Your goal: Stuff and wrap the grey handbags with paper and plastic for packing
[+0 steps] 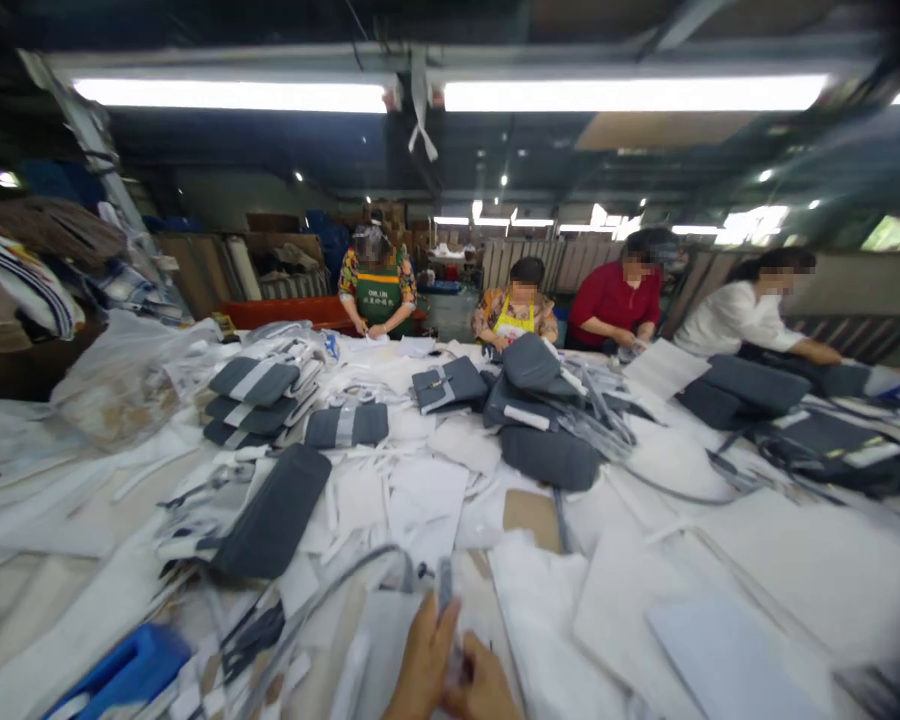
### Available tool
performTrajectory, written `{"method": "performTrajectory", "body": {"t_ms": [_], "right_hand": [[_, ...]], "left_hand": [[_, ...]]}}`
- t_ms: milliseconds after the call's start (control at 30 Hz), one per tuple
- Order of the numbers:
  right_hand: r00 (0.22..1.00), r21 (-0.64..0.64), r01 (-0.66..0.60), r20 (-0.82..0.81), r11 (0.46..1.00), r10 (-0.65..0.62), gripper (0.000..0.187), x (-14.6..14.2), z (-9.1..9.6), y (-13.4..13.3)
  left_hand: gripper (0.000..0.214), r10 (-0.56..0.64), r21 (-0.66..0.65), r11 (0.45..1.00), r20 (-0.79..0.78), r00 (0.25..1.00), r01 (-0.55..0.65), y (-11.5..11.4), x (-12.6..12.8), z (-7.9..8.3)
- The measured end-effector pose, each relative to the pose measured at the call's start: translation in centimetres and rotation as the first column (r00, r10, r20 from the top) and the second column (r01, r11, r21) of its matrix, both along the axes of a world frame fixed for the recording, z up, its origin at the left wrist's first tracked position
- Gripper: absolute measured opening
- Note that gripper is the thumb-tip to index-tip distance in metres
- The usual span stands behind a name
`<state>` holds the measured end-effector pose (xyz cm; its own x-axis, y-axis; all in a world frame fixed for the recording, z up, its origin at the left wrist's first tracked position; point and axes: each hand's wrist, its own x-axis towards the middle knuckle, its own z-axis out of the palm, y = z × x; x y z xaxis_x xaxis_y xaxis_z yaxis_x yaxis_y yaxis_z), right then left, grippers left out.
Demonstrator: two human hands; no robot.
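At the bottom middle of the head view, my left hand [424,650] pinches a short grey strap end [445,582] that stands up between its fingers. Close beside it on the right, my right hand [484,680] is closed with its fingers curled in. Whatever lies between those fingers is blurred and partly hidden. Left of my hands, a long grey strap [322,595] arches over a pale grey panel [390,625]. A dark grey bag [277,515] lies further left on the heap, with pale strips and cords at its side.
Pale sheets [780,560] and scraps cover the table. Dark grey bags [547,455] pile up in the middle, and banded pouches [251,400] are stacked at the left. A blue plastic object [131,665] lies front left. Several people work along the far side, one in a green apron [379,300].
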<state>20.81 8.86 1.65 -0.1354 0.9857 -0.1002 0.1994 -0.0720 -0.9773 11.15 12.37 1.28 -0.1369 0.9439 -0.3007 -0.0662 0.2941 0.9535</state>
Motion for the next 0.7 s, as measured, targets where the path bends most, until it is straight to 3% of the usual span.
{"method": "performTrajectory", "body": {"t_ms": [33,67,133,200,267,367,433,467,533,633,700], "right_hand": [[0.999,-0.064,0.015,-0.029,0.998,-0.017,0.01,-0.1,-0.7,0.1],[0.997,-0.115,0.034,-0.069,0.993,-0.042,0.012,-0.2,-1.3,0.3],[0.995,0.01,0.045,-0.089,0.999,-0.044,0.016,0.0,-2.3,0.4],[0.999,0.206,-0.008,-0.034,0.979,0.016,0.018,0.4,-2.9,0.6],[0.997,0.285,-0.045,0.071,0.957,0.026,0.018,0.7,-3.1,1.0],[0.992,0.055,0.036,0.121,0.998,-0.042,0.014,0.4,-3.3,1.9],[1.0,-0.158,0.027,0.003,0.987,-0.027,0.013,0.1,-3.5,2.4],[0.998,-0.194,0.011,-0.065,0.981,-0.024,0.013,-0.1,-3.6,2.6],[0.993,-0.074,0.004,-0.118,0.997,-0.013,0.013,-0.1,-3.7,2.5],[0.999,0.208,-0.046,-0.005,0.977,0.048,0.017,0.5,-3.8,2.2],[0.997,0.154,-0.067,0.047,0.986,0.06,0.018,0.9,-3.7,2.2]], "left_hand": [[0.036,-0.012,0.092,0.996,-0.02,1.0,0.013,0.0,0.0,-0.4],[0.041,-0.002,0.103,0.995,-0.001,1.0,0.002,0.2,-0.1,-0.7],[0.048,-0.02,-0.033,0.999,0.12,0.993,0.024,0.9,-0.4,-1.0],[0.055,-0.086,-0.2,0.968,0.302,0.949,0.151,1.8,-0.8,-1.1],[0.054,-0.103,-0.235,0.951,0.369,0.924,0.2,2.5,-1.2,-1.4],[0.041,-0.084,-0.058,0.994,0.16,0.984,0.094,2.6,-1.2,-2.2],[0.036,-0.073,0.027,0.997,0.054,0.996,0.071,2.5,-1.0,-2.6],[0.035,-0.069,0.016,0.998,0.068,0.995,0.068,2.5,-0.8,-2.6],[0.039,-0.068,-0.112,0.989,0.211,0.975,0.094,2.8,-0.8,-2.5],[0.044,-0.072,-0.291,0.932,0.439,0.896,0.218,3.4,-0.9,-2.7],[0.043,-0.079,-0.264,0.941,0.434,0.897,0.211,3.4,-0.7,-3.3]]}}
